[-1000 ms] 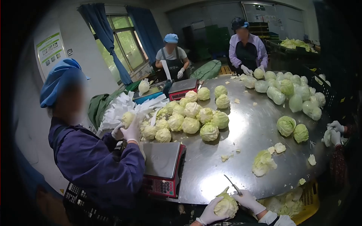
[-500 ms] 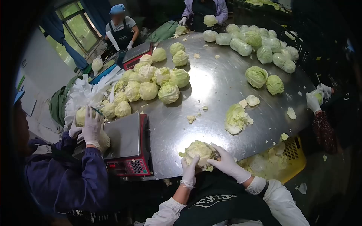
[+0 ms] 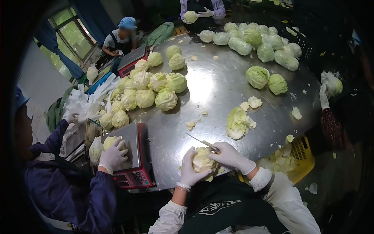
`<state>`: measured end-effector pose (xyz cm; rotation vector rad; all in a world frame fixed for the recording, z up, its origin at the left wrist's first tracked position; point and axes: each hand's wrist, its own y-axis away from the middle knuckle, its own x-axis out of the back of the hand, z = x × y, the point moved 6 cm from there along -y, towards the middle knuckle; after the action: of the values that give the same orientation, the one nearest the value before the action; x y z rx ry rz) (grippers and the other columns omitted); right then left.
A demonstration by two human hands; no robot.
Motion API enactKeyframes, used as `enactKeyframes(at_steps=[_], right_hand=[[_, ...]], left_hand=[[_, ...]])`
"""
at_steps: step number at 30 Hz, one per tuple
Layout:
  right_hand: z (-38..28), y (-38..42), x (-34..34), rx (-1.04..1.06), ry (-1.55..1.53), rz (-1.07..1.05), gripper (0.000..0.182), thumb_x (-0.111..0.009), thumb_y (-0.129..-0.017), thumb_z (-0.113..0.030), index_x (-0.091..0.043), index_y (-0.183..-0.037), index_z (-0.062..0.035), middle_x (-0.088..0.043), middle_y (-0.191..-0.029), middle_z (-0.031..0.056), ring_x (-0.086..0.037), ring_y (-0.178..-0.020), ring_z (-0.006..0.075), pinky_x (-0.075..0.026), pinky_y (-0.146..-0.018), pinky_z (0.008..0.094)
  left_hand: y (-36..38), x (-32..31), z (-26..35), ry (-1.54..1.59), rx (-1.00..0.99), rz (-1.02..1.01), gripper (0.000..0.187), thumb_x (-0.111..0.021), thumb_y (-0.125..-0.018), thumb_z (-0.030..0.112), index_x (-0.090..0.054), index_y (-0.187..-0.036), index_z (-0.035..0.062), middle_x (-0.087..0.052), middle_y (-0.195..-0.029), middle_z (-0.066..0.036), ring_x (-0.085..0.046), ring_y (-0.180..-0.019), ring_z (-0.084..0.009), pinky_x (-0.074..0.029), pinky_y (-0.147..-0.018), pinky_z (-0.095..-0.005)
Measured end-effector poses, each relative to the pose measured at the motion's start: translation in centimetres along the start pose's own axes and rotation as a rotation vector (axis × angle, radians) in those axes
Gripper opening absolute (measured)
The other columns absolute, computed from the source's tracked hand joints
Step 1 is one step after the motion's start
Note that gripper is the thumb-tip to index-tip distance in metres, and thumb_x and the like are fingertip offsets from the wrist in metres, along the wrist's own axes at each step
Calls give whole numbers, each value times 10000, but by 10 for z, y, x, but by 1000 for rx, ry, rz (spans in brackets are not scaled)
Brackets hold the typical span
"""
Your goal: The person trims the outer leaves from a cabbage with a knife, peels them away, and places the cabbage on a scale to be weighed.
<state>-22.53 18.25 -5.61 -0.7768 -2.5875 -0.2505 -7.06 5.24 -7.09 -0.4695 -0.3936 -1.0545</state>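
At the near edge of the metal table (image 3: 167,140), my gloved left hand (image 3: 191,170) wraps round the left side of a pale cabbage (image 3: 203,160). My gloved right hand (image 3: 230,156) is closed on a knife (image 3: 208,144), its blade pointing up and left above the cabbage. The fingers of that hand also rest against the cabbage's right side. Loose green leaves (image 3: 238,123) lie on the table beyond my right hand.
A red scale (image 3: 143,156) stands left, with a co-worker's gloved hand (image 3: 113,156) on a cabbage there. Piled cabbages (image 3: 145,98) lie behind it; wrapped cabbages (image 3: 240,46) are at the back. A yellow crate (image 3: 305,158) with leaves sits below the right edge.
The knife blade now shows in my right hand, pointing up-left. My left hand has shifted round the cabbage's side. The left co-worker's hand has moved onto the scale, and the view has shifted slightly.
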Motion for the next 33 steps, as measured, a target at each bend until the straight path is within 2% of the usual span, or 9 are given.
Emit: enactKeyframes(at_steps=[3, 10, 14, 16, 18, 22, 25, 26, 33], right_hand=[[-7, -7, 2, 59, 198, -50, 364, -707, -828, -395, -734, -916, -43, -706, -806, 162, -695, -770, 363, -559, -743, 424], [-5, -2, -3, 146, 206, 61, 307, -694, -800, -334, -741, -933, -62, -717, -853, 167, -706, -812, 355, -568, -767, 432], [-2, 2, -6, 180, 189, 75, 283, -690, -810, -322, -735, -900, -57, -715, -845, 175, -698, -801, 369, -561, -756, 448], [11, -4, 0, 18, 142, 102, 287, -689, -837, -316, -723, -858, -32, -693, -772, 179, -689, -721, 340, -546, -698, 426], [22, 1, 2, -85, -64, 156, 265, -697, -867, -268, -724, -851, -5, -669, -692, 146, -652, -628, 246, -517, -637, 375], [56, -3, -12, -65, -278, 211, 195, -713, -869, -166, -743, -921, 20, -644, -660, 52, -574, -607, 110, -460, -581, 301], [18, 1, -2, 92, -170, 240, 179, -698, -857, -143, -747, -927, 14, -612, -647, 35, -559, -603, 103, -446, -574, 289], [25, 2, -3, 56, -196, 272, 160, -680, -852, -123, -740, -904, 16, -608, -645, 28, -554, -600, 102, -447, -577, 288], [100, -8, 27, -155, -296, 443, 109, -654, -826, -61, -694, -893, 16, -627, -721, 35, -580, -608, 108, -481, -561, 288]], left_hand=[[-1, -3, -2, 82, -14, -12, 903, -944, -640, 390, -495, -1342, 43, -509, -1389, -227, -492, -1298, -389, -394, -1113, -480], [3, -7, 1, 72, 10, 17, 911, -946, -644, 399, -493, -1354, 50, -529, -1378, -190, -503, -1277, -385, -389, -1105, -480], [-1, -4, 18, -243, -129, -1, 943, -929, -685, 416, -479, -1421, 37, -481, -1419, -204, -477, -1331, -364, -394, -1127, -473], [-1, -2, 22, -172, -81, -10, 838, -893, -712, 450, -569, -1413, 124, -473, -1442, -227, -452, -1350, -405, -379, -1133, -503], [2, -1, 20, -217, -91, -11, 822, -883, -716, 447, -581, -1417, 141, -467, -1451, -232, -460, -1345, -418, -381, -1133, -499], [7, -3, 21, -225, -38, 40, 810, -870, -726, 450, -582, -1419, 145, -474, -1433, -240, -475, -1328, -427, -390, -1131, -483], [15, -4, 23, -267, 31, 94, 803, -858, -738, 461, -573, -1421, 150, -486, -1409, -236, -479, -1326, -420, -400, -1130, -475], [18, -5, 18, -260, 26, 76, 836, -825, -761, 525, -517, -1463, 190, -437, -1441, -254, -455, -1335, -454, -392, -1137, -491], [52, 1, 18, -211, 14, 166, 850, -853, -754, 437, -473, -1448, 127, -392, -1452, -217, -446, -1356, -423, -402, -1146, -471]])
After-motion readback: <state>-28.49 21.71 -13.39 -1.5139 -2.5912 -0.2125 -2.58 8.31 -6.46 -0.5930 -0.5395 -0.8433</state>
